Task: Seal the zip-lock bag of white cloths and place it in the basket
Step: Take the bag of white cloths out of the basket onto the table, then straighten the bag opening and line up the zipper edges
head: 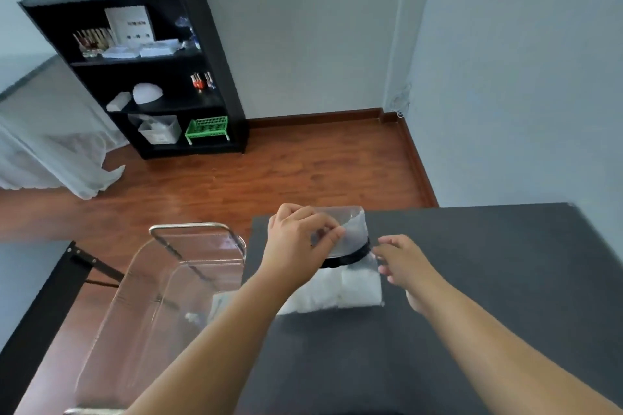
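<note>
Zip-lock bag [340, 266] of white cloths lies at frame centre on the dark desk [472, 280], its open mouth pointing away from you, your left hand [300, 239] pinching that raised flap, your right hand [401, 263] loosely open touching its right edge.

A small salon-like room: a black shelf unit [145, 57] holds polish bottles [202, 81], beside it a draped bed [50, 158].
</note>
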The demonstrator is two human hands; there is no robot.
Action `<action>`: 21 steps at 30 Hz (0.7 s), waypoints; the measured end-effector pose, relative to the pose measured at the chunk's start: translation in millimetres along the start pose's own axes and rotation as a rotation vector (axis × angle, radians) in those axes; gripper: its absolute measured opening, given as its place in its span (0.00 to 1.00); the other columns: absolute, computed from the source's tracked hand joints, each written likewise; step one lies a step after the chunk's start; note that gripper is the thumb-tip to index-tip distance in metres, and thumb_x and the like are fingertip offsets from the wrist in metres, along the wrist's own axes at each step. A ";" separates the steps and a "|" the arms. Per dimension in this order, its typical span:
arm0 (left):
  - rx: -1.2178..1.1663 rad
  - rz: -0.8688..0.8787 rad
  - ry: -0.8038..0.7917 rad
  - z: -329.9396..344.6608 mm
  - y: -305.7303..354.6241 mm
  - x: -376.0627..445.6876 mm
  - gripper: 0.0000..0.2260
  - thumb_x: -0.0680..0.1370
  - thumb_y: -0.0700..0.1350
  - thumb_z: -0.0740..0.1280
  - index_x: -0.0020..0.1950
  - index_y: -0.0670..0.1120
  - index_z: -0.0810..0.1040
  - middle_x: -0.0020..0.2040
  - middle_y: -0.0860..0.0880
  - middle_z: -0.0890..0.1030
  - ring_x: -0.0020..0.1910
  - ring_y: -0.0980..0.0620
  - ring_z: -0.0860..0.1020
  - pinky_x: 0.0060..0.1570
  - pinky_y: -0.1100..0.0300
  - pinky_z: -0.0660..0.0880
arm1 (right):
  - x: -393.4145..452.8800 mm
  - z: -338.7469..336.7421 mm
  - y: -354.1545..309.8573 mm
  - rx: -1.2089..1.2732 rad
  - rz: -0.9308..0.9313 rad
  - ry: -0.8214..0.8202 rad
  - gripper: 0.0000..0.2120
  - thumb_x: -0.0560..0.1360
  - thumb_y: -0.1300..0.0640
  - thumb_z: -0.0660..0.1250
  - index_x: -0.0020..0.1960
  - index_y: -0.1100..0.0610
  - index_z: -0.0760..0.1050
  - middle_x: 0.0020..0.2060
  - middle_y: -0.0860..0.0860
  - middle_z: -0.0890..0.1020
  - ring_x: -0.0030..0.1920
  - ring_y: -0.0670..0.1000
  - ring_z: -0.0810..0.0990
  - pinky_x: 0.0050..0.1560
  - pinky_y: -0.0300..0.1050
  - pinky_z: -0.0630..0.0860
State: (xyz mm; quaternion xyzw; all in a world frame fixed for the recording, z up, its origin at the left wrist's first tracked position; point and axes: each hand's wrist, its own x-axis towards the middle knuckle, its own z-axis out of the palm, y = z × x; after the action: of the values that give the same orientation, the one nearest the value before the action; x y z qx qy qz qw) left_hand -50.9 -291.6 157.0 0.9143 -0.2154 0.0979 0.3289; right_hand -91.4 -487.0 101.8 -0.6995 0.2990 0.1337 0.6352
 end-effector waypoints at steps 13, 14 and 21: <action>-0.241 0.094 -0.220 56.6 68.0 -29.9 0.02 0.74 0.49 0.72 0.43 0.53 0.84 0.37 0.54 0.81 0.38 0.55 0.78 0.39 0.57 0.76 | -5.0 -57.4 -1.7 0.532 0.169 -0.131 0.01 0.77 0.59 0.67 0.48 0.54 0.75 0.35 0.53 0.80 0.34 0.51 0.77 0.39 0.43 0.73; -0.239 0.138 -0.230 57.8 72.2 -32.8 0.02 0.74 0.48 0.73 0.43 0.52 0.84 0.37 0.54 0.81 0.38 0.56 0.78 0.39 0.58 0.76 | -5.0 -59.9 -3.4 0.519 0.160 -0.148 0.03 0.76 0.59 0.68 0.49 0.54 0.76 0.34 0.52 0.80 0.33 0.50 0.77 0.37 0.43 0.73; -0.107 0.433 -0.180 49.9 87.3 -36.5 0.05 0.77 0.48 0.69 0.45 0.50 0.84 0.39 0.54 0.79 0.40 0.51 0.76 0.43 0.57 0.73 | -6.9 -77.7 -6.4 0.329 -0.023 -0.215 0.22 0.73 0.65 0.72 0.62 0.50 0.70 0.41 0.53 0.85 0.35 0.48 0.84 0.36 0.42 0.78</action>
State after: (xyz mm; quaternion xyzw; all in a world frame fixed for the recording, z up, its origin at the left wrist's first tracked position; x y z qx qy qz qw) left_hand -121.4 -372.1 156.0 0.8330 -0.4399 0.0728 0.3275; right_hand -108.0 -560.5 123.1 -0.5713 0.2394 0.1496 0.7707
